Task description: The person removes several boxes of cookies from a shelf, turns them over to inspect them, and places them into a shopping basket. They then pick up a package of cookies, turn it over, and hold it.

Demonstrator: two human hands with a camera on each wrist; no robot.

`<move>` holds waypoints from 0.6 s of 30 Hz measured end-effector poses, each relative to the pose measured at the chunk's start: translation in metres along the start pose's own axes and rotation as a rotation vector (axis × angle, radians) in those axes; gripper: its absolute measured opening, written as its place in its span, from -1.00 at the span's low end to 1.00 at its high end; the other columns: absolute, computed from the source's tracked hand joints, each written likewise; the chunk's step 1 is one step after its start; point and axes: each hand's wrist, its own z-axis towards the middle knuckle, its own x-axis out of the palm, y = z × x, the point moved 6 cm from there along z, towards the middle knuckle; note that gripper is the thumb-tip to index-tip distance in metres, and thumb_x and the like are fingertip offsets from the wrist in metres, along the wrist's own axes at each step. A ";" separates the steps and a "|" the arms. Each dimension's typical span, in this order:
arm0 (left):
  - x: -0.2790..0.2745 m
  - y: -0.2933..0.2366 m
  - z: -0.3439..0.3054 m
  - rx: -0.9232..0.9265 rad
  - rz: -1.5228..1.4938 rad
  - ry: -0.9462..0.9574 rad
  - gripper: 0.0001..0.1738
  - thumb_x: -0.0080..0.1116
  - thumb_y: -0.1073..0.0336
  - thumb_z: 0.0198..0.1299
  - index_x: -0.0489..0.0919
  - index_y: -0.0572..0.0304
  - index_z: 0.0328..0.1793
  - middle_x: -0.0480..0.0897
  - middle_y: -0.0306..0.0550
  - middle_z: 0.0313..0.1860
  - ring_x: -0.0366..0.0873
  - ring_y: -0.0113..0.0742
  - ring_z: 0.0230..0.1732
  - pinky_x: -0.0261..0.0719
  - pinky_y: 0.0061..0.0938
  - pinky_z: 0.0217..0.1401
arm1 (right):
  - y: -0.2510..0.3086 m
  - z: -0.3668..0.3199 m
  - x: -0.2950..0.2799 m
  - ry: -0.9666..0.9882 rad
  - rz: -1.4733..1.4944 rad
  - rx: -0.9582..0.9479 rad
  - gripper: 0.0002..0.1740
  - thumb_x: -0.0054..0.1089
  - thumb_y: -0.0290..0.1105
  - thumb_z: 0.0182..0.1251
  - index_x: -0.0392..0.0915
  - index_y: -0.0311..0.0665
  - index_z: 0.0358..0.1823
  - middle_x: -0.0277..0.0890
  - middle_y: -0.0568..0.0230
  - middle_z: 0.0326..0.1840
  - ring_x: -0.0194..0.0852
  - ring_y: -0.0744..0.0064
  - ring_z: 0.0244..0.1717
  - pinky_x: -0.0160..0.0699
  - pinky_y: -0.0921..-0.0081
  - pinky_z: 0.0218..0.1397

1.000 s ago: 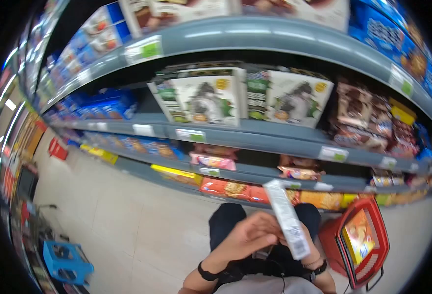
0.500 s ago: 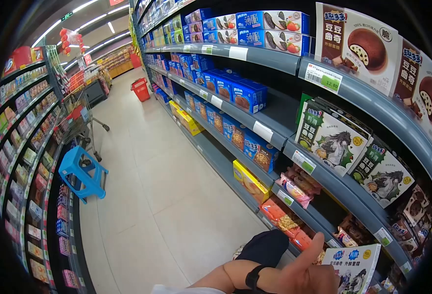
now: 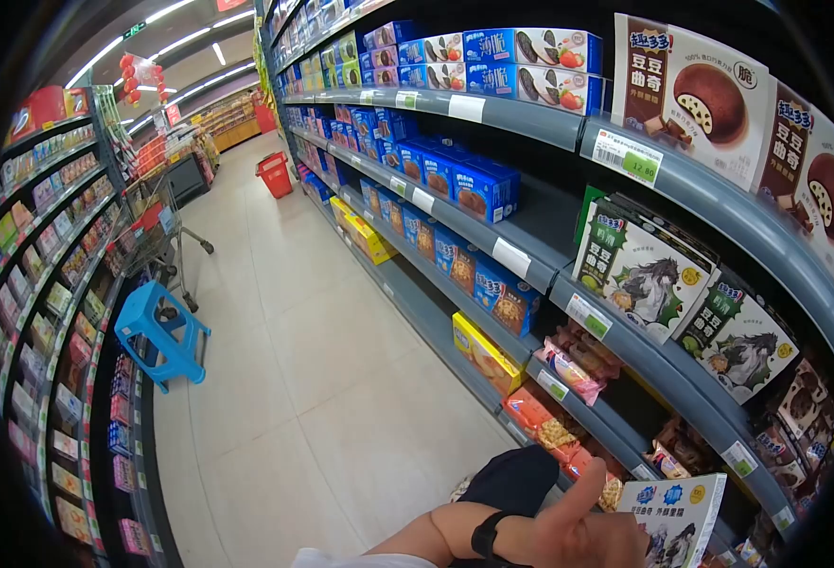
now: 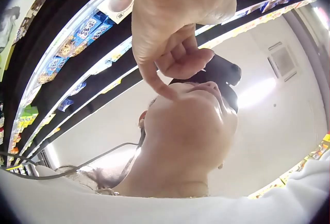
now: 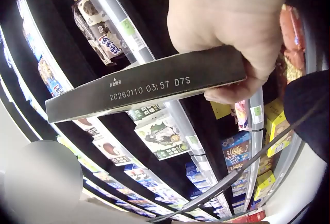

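Note:
A flat white-fronted box (image 3: 677, 516) with printed characters stands at the lower right of the head view. My right hand (image 5: 224, 18) grips one end of it in the right wrist view, where its dark narrow side (image 5: 144, 85) shows a printed date, 20260110. In the head view my left hand (image 3: 573, 535), with a black band at the wrist, is just left of the box, one digit raised. The left wrist view shows this hand (image 4: 180, 23) with loosely bent fingers and nothing in them. My right hand is not visible in the head view.
Shelves (image 3: 502, 123) of boxed and bagged snacks curve along the right; another stocked shelf (image 3: 48, 284) lines the left. On the aisle floor stand a blue stool (image 3: 166, 327), a shopping cart (image 3: 157, 227) and a red basket (image 3: 275, 175). My dark-clad knee (image 3: 511, 483) is near the lower shelf.
The head view has swung from facing the shelf to looking down the aisle. The box, earlier narrow side up between my hands, now shows its printed front at the lower right.

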 end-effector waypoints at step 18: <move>0.013 -0.004 0.013 -0.084 -0.178 0.251 -0.07 -0.42 -0.55 0.15 0.46 0.27 -0.55 0.51 -0.12 -0.57 0.49 -0.22 -0.50 0.43 -0.18 0.11 | -0.003 -0.003 -0.010 0.012 0.031 0.005 -0.35 -0.02 -0.02 0.36 0.25 -0.41 0.27 0.44 0.26 -0.18 0.41 0.53 -0.30 0.42 0.64 -0.37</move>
